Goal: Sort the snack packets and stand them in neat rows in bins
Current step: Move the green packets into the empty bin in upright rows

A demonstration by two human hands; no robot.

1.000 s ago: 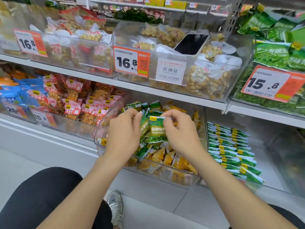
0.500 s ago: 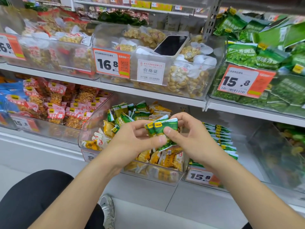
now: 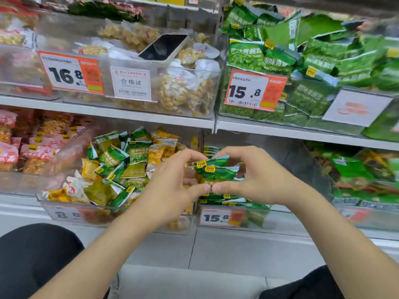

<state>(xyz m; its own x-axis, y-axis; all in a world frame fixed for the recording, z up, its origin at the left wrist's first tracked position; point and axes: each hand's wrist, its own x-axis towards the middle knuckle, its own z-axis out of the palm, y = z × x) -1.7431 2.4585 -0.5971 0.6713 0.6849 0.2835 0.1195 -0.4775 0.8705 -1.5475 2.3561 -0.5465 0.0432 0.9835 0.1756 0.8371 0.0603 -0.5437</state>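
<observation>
Small green foil snack packets [image 3: 216, 171], stacked with yellow corner labels showing, are pinched from both sides by the left hand [image 3: 172, 186] and the right hand [image 3: 257, 180], thumb tips touching beneath. The stack is held above the front of a clear plastic bin [image 3: 280, 219], in which matching green packets [image 3: 226, 199] are stood. Just left, jumbled green and yellow packets [image 3: 121, 169] are heaped in another clear bin [image 3: 97, 214].
</observation>
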